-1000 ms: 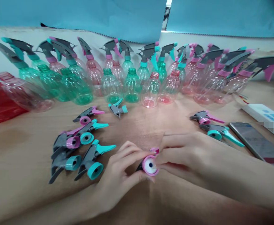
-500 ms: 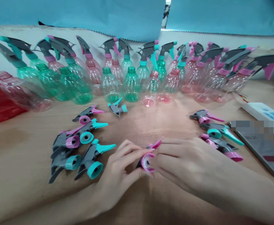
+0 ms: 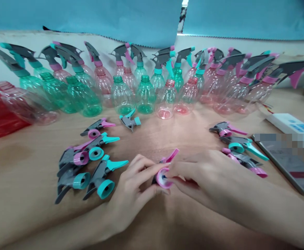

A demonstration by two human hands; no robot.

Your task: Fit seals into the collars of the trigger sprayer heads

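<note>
A pink and grey trigger spray head lies on its side between my hands, its round collar opening facing me and its pink lever pointing up and right. My left hand grips it from the left, fingers over the top of the collar and thumb below. My right hand is closed in a pinch at the collar's opening, where white and a small dark blue spot show inside; whatever the fingertips pinch is hidden. Left of my left hand lie several loose spray heads, teal and pink. More spray heads lie beyond my right hand.
Rows of clear pink and green bottles stand along the back, many with spray heads on, some open-necked. A lone teal spray head lies before them. A phone and a white box are at right, a red bag at left.
My right hand's fingers have drawn slightly away from the collar and curled, so more of the opening and the pink lever shows. My left hand keeps its hold.
</note>
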